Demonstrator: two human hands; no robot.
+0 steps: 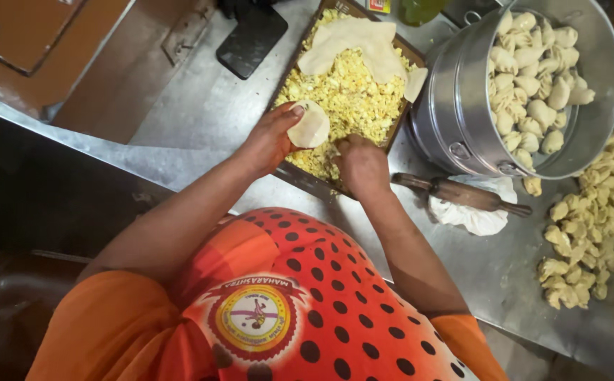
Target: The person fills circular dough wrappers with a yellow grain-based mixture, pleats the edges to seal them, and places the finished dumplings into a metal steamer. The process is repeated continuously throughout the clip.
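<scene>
Orange cloth with dark dots (307, 296) fills the bottom of your view, closest to the lens, and your two forearms run up from it to the work.

Your left hand (268, 141) is cupped, palm up, with a single round dough wrapper (310, 127) lying across its fingers and the thumb pinning its upper edge. Your right hand (362, 164) is curled knuckles-up just beside it, fingertips down in the yellow crumbly filling (349, 99); whether it has a pinch gathered already, you cannot tell from here. Both hands hover over the near end of the one wooden tray (400, 117) that holds the filling.

To judge by this, you are at the filling step: the wrapper is open and bare. The next move seems to call for a modest pinch set in the wrapper's middle, keeping its rim clean so the pleats will seal.

Counting outward: several more flat wrappers (353, 42) lie overlapped on the far end of the filling, too merged to number. One rolling pin (462, 192) rests on one white cloth (476, 215) to your right. One metal steamer (455, 99) holds a few dozen shaped dumplings (533, 77), and a loose pile of folded dumplings (589, 219), also dozens, sits on the steel counter (201, 106). One dark flat object (252, 39) lies well apart.
</scene>
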